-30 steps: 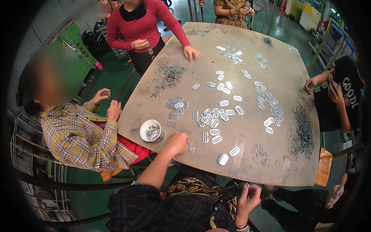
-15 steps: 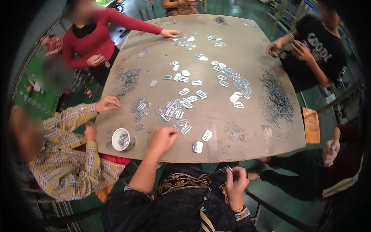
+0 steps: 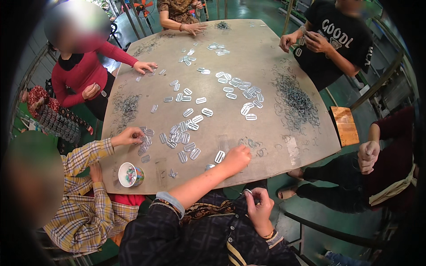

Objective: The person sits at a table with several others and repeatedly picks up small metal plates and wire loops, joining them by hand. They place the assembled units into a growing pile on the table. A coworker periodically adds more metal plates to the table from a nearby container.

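Note:
My left hand (image 3: pixel 236 160) reaches out over the near part of the table, fingers curled down at a small heap of thin wire hooks (image 3: pixel 261 150). Its fingertips are mostly hidden, so what they pinch does not show. Close to my body, off the table edge, my right hand (image 3: pixel 260 209) pinches a shiny metal slide buckle (image 3: pixel 247 191) between thumb and fingers. Beside my left wrist lies a flat oval slotted buckle (image 3: pixel 219 156). A loose group of such buckles (image 3: pixel 179 134) is spread left of that. A small tangle of metal pieces (image 3: pixel 173 174) lies near the front edge.
A large wire-hook pile (image 3: pixel 296 103) covers the table's right side; another pile (image 3: pixel 125 107) is at the left. A paper cup (image 3: pixel 138 176) with coloured bits stands near left. Co-workers sit or stand around the table (image 3: pixel 195 177), one hand (image 3: pixel 132 135) at buckles on my left.
My left hand has moved right, from beside the buckles to the wire hooks. The small metal tangle now shows on the table. My right hand still holds its buckle. The view has shifted.

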